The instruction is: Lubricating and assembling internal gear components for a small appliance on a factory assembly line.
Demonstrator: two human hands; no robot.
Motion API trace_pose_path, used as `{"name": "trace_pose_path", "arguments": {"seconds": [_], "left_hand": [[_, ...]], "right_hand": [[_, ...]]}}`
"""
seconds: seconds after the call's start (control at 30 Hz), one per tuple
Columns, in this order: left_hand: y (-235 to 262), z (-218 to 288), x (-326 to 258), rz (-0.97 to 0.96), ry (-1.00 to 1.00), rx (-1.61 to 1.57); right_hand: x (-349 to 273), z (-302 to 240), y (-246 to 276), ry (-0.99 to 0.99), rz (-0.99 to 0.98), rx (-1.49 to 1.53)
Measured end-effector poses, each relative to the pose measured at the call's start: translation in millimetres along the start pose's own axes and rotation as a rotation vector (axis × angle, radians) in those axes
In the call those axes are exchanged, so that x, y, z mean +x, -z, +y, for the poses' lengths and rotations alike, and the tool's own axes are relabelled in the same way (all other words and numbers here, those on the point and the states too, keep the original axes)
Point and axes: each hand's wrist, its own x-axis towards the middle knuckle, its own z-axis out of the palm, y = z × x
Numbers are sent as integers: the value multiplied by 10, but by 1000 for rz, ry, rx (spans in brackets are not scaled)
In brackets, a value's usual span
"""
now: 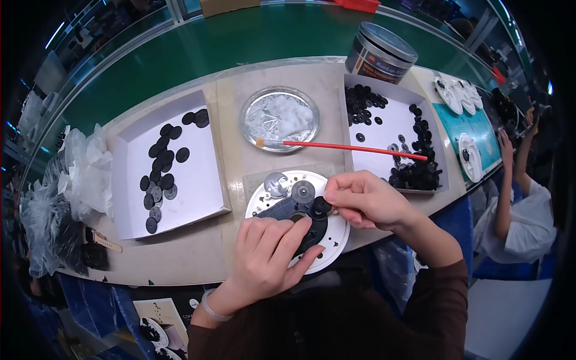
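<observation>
In front of me lies a round white plastic base with a dark grey gear housing on it. A grey gear sits on the housing, and a silvery disc-shaped part is beside it. My right hand is closed in a pinch at a small black gear on the housing's right side. My left hand is closed on the near part of the housing, index finger and thumb pressing on it. The left palm and fingers hide part of the base.
A white tray with black and grey gears stands left; another tray with small black parts stands right. A red-handled brush spans a foil dish of white grease and that tray. A can stands behind. A co-worker's hand shows far right.
</observation>
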Motion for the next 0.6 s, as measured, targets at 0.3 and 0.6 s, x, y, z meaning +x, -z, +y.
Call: {"name": "trace_pose_path", "arguments": {"seconds": [0.3, 0.6], "left_hand": [[-11, -7, 2, -6, 13, -10], [-27, 1, -39, 10, 15, -16]], "right_hand": [[10, -9, -18, -11, 17, 36], [-15, -16, -54, 169, 120, -366]]}}
